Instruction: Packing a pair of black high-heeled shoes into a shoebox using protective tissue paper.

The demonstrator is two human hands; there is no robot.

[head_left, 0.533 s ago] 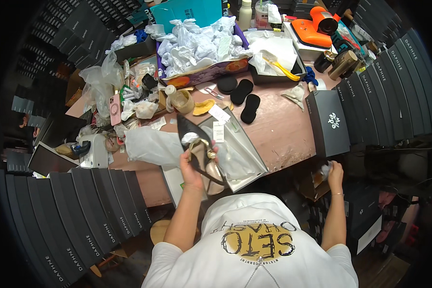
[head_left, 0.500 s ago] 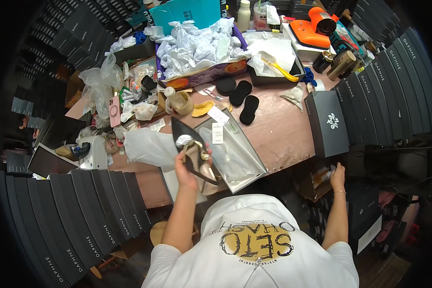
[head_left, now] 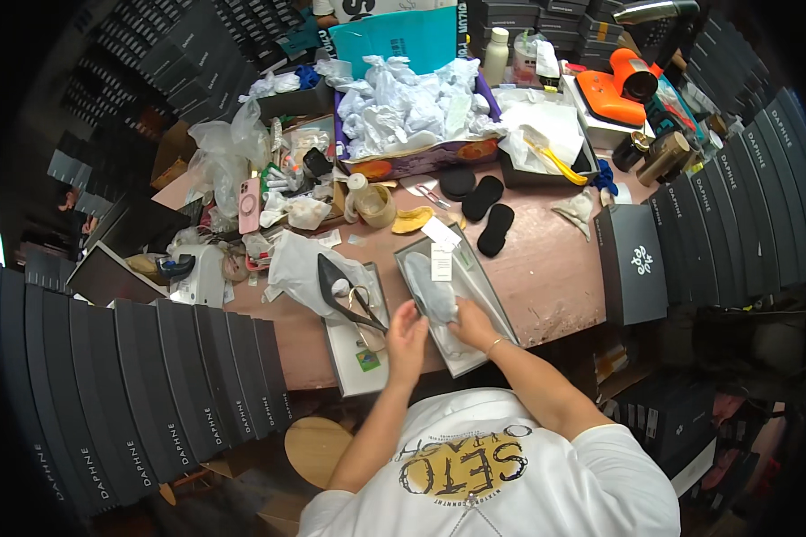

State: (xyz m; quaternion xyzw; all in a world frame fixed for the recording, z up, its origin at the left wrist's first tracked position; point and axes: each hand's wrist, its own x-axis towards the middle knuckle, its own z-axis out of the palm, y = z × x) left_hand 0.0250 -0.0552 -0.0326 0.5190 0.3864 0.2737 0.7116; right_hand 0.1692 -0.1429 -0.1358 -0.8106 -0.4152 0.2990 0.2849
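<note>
A shallow open shoe box lies on the brown table in front of me, with a grey wrapped bundle inside it. My right hand grips the near end of that bundle. My left hand is at the box's left edge, its fingers closed on the bundle's side. Just left of it, a black high-heeled shoe lies on its side on a white-lined box lid. A white tag sits at the far end of the box.
Rows of black boxes curve round the left and right. A black box with a white emblem stands right. Crumpled tissue, black insoles, a pink phone, an orange tool and clutter fill the back. A wooden stool is below.
My left hand held the black heeled shoe over the box; the shoe now lies on the lid. My right hand came up from below the table edge onto the grey bundle.
</note>
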